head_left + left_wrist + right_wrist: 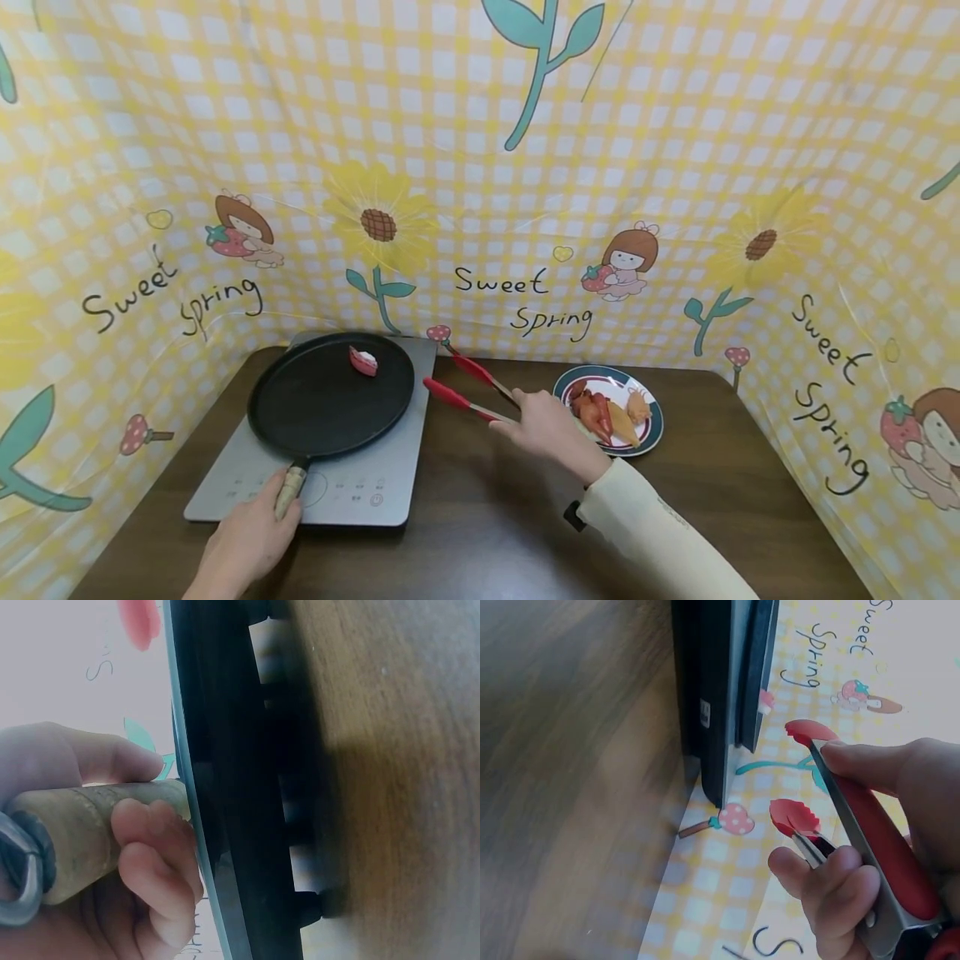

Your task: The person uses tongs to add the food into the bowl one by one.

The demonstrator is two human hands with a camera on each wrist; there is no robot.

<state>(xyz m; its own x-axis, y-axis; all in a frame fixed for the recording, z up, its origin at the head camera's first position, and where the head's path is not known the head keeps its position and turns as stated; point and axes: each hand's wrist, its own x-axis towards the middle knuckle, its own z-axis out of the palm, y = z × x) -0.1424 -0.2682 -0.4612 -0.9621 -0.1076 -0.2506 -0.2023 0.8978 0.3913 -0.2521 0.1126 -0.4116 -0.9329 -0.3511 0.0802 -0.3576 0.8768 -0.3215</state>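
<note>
On the induction cooktop (225, 487) sits a round black griddle pan (315, 408), its handle (291, 490) gripped by the left hand (251, 533), a pink-and-white food piece (363, 362) lying toward its far right. The right hand (551, 429) grasps red-tipped tongs (450, 396), spread apart, between the pan and a food-laden plate (655, 427) on the desk (480, 533).

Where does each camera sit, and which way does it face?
Head: on the head, facing forward and down at pan, tongs and plate; left hand and right hand show.
Left wrist: on that wrist, facing the pan's handle; left hand shows.
Right wrist: on that wrist, facing the tongs; right hand shows.
Both wrist views share the cooktop.
</note>
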